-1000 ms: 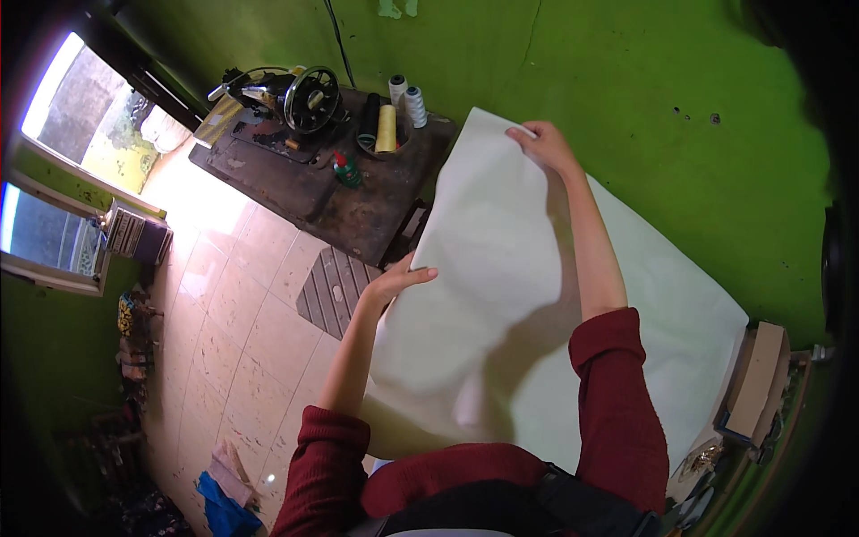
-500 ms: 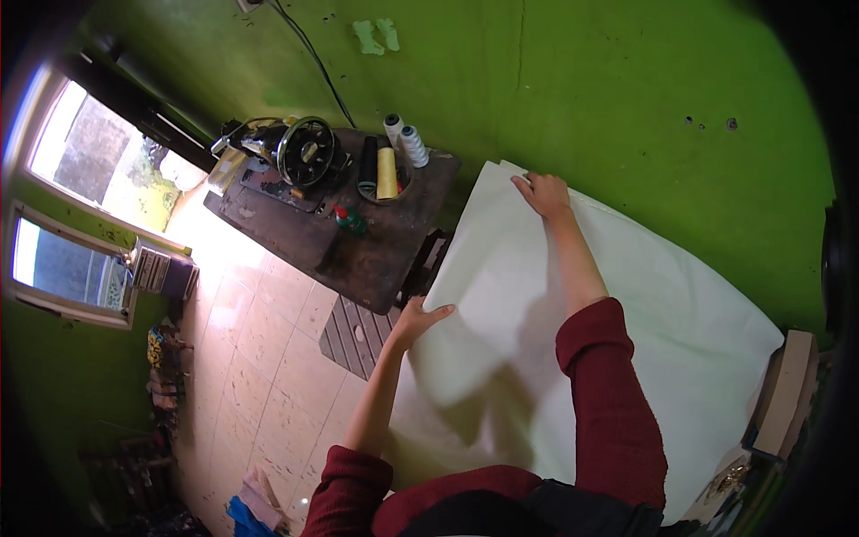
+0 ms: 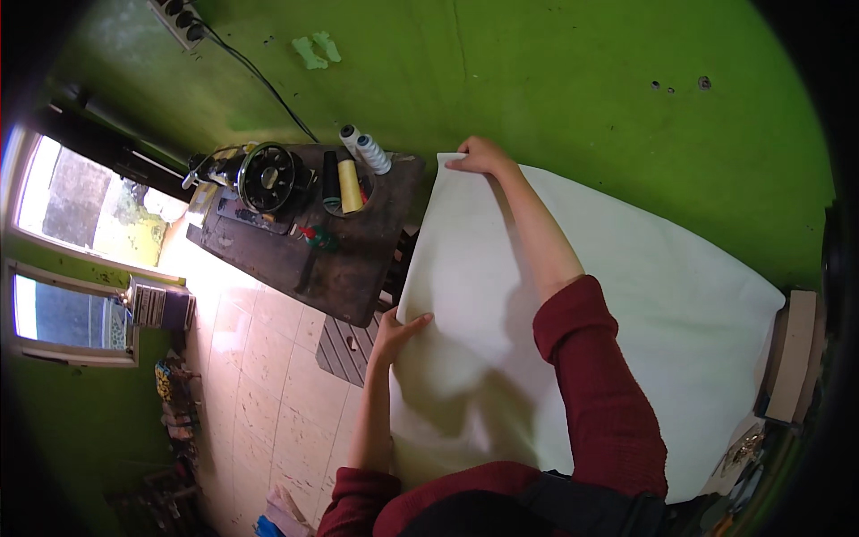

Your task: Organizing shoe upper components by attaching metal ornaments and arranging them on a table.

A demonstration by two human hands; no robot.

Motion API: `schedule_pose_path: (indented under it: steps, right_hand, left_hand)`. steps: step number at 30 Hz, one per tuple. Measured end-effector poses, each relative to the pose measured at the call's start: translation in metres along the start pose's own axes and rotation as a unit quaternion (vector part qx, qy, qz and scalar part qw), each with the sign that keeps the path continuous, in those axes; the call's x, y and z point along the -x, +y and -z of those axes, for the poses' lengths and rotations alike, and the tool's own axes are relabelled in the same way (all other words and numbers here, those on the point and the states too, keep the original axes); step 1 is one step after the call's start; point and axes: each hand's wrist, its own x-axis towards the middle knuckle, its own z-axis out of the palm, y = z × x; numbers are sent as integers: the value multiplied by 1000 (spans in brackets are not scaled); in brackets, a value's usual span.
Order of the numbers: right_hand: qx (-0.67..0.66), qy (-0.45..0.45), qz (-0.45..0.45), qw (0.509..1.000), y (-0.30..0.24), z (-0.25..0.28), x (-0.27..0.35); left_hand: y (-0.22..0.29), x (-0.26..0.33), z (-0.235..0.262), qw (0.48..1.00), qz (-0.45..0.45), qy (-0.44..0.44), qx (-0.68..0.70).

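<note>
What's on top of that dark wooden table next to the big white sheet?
On the dark table sit a black sewing machine and several thread cones, yellow, black and pale. Small tools lie nearby, too small to tell. The white sheet hides whatever is beneath it.

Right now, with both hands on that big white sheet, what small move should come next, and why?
Probably draw the sheet taut along its left edge: the left hand grips the near part of that edge, the right hand pins the far corner, and soft ripples show between them.
</note>
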Motion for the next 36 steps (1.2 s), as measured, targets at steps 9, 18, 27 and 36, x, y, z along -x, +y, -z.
schedule_pose_path:
  steps: [9, 18, 27, 36]
  right_hand:
    - [70, 226, 78, 969, 18, 8, 42]
    - [153, 62, 1, 986, 58, 73, 264]
    - [174, 101, -211, 957, 190, 36, 352]
    - [271, 134, -275, 913, 242, 68, 398]
  left_hand:
    - [4, 0, -11, 1000, -15, 8, 5]
    - [65, 21, -53, 813, -322, 204, -441]
    - [81, -45, -154, 722, -316, -43, -614]
    - [53, -70, -150, 707, -310, -26, -634]
